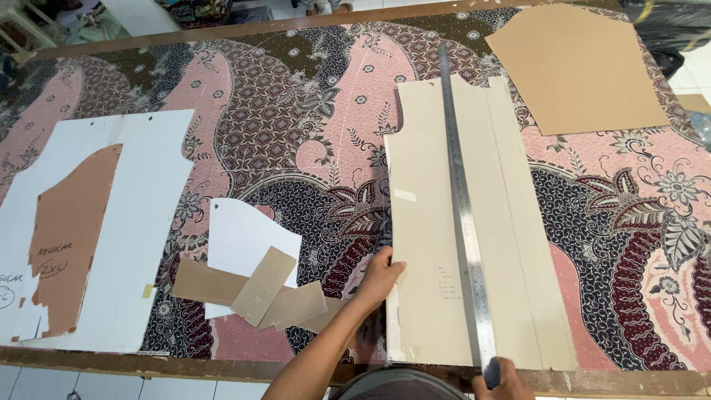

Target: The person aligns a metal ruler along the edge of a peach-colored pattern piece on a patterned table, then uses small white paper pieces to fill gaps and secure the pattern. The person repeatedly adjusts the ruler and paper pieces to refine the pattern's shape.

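Steel ruler (463,215) gripped by right hand (498,374), left hand (379,275) flat on cream pattern (426,244); card scraps (259,290) nr.

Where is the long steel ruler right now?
In the head view, the long steel ruler lies lengthwise on the cream card pattern piece, right of centre on the batik cloth; the right hand grips its near end at the table edge.

Bright, even overhead light; shadows are faint, the steel ruler (463,207) glints slightly, and straight edges bow outward.
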